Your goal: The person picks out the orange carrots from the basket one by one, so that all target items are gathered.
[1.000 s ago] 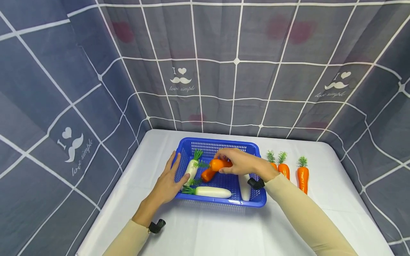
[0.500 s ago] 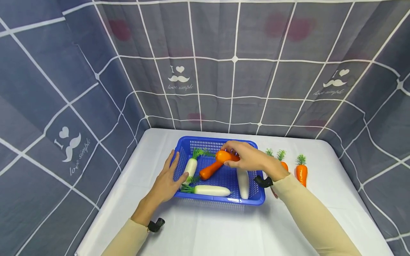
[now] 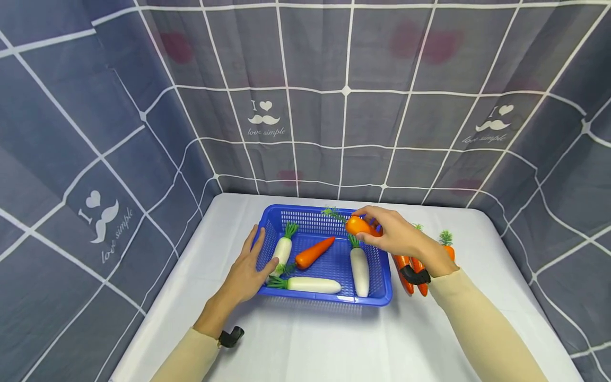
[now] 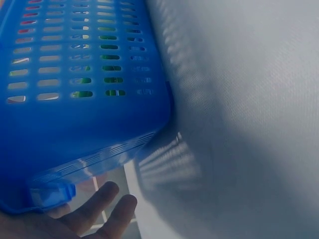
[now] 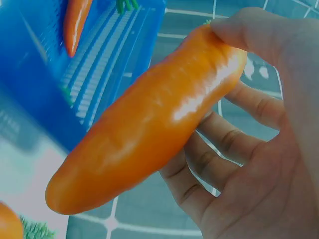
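Note:
My right hand [image 3: 397,236] pinches an orange carrot [image 3: 356,226] with green leaves above the back right part of a blue plastic basket [image 3: 329,300]. In the right wrist view the carrot [image 5: 144,124] lies between thumb and fingers. My left hand [image 3: 244,271] rests at the basket's left rim with its fingers spread; the left wrist view shows its fingertips beyond the corner. Inside the basket lie another carrot [image 3: 314,253] and white radishes: one at the left [image 3: 282,251], one along the front [image 3: 312,285], one at the right [image 3: 360,271].
Several carrots lie on the white tablecloth [image 3: 305,339] right of the basket, partly hidden by my right arm; one carrot [image 3: 450,250] shows its leafy top. A grey checked cloth [image 3: 315,116] hangs behind and at both sides.
My right hand has lifted the carrot and moved right with it, away from the other carrot, uncovering the right radish's leaves. The left hand stays at the rim.

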### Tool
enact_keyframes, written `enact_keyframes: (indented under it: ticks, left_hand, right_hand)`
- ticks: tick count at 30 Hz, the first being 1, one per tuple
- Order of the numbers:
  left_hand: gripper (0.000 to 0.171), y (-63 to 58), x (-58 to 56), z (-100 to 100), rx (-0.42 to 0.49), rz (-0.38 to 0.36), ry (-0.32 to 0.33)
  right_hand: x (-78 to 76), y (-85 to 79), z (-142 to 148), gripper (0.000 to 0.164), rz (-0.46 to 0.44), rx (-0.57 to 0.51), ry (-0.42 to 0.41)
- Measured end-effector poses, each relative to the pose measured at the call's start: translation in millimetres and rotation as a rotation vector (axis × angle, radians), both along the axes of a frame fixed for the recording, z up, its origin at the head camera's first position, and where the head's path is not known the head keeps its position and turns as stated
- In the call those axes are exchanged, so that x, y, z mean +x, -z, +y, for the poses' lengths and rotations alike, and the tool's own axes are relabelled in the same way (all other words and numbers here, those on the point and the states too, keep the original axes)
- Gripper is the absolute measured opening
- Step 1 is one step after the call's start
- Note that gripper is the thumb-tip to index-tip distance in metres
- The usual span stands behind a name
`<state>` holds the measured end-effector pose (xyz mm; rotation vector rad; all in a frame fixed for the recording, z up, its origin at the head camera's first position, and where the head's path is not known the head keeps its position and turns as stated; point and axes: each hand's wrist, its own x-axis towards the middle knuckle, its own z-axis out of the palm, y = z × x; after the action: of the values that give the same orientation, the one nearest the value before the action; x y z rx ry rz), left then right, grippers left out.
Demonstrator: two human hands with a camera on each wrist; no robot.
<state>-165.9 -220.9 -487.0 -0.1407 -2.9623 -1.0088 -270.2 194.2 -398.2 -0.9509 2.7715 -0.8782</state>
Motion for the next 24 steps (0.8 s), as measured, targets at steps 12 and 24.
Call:
enact_keyframes:
  ticks: [12,24]
  left_hand:
    - [0.098,1.3,0.5,-1,0.003,0.008,-0.007]
    - [0.097,-1.3,1.8,1,0.026,0.000,-0.009]
  right_hand:
    - [6.8,10.3,57,0.052,0.013,0.005,0.203]
    - [19.1,34.3,120,0.058,-0.023,-0.005,0.354]
